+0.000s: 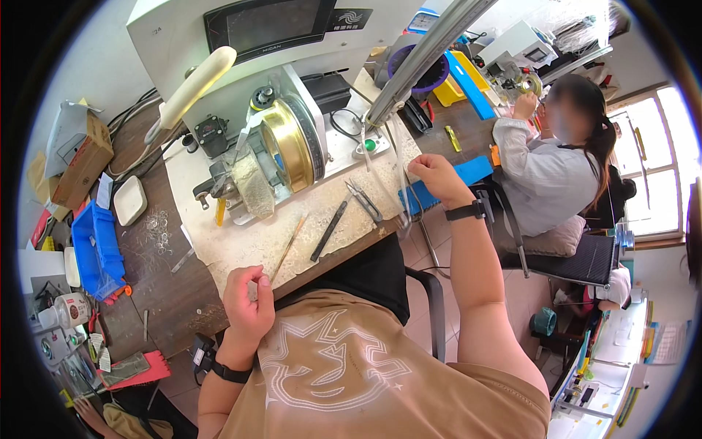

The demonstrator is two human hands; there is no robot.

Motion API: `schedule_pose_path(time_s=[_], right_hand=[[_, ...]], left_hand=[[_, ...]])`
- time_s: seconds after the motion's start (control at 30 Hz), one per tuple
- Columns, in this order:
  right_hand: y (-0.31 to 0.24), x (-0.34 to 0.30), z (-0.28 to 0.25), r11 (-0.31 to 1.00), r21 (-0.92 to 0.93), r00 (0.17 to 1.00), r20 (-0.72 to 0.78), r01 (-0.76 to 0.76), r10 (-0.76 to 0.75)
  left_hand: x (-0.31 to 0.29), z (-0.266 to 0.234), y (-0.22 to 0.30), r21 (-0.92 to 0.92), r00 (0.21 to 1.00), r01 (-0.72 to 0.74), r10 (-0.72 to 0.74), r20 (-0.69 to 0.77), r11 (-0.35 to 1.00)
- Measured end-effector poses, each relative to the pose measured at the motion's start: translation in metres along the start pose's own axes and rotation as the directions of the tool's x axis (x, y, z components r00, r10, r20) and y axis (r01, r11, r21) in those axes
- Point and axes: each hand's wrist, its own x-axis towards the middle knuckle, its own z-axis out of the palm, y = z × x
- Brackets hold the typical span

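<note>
My left hand (248,306) is at the table's front edge, fingers curled in and thumb laid along them. Whether anything is inside it is hidden. A thin wooden stick (291,247) on the worn pale mat (219,252) has its near end close to that thumb. Farther right, my right hand (437,178) is closed with its fingertips pinched together, beside hanging pale translucent strips (397,161). I cannot make out anything in the pinch. Between my hands lie a black-handled tool (329,230) and metal tweezers (363,201). Ahead stands a machine with a gold drum (287,145).
A white lamp arm (197,88) and a metal post (424,62) rise by the machine. To the left are a blue bin (96,249), a white dish (130,200) and scattered wire rings (158,231). A co-worker (548,161) sits at the right.
</note>
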Motion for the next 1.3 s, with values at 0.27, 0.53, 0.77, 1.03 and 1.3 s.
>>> schedule_pose_path(time_s=[0.27,0.53,0.77,1.03,1.3], right_hand=[[0.004,0.004,0.0,0.999,0.026,1.0,-0.015,-0.027,0.028],[-0.005,0.004,0.007,0.999,-0.034,0.999,-0.028,-0.021,0.02],[0.002,0.006,0.007,0.999,0.038,0.998,-0.057,0.003,-0.001],[-0.009,-0.001,0.002,0.989,0.136,0.99,-0.117,-0.059,0.075],[-0.007,-0.052,-0.031,0.282,0.954,0.978,-0.15,0.105,0.146]], left_hand=[[0.001,0.0,0.0,-0.01,1.0,0.007,-0.007,0.017,1.0],[0.003,0.0,0.002,-0.011,1.0,0.003,-0.003,0.018,1.0],[0.003,0.0,0.001,-0.015,1.0,0.019,-0.019,0.014,1.0],[0.002,0.0,0.001,-0.021,0.999,0.036,-0.036,0.014,0.999],[0.003,0.003,0.0,-0.035,0.999,0.054,-0.054,0.006,0.998]])
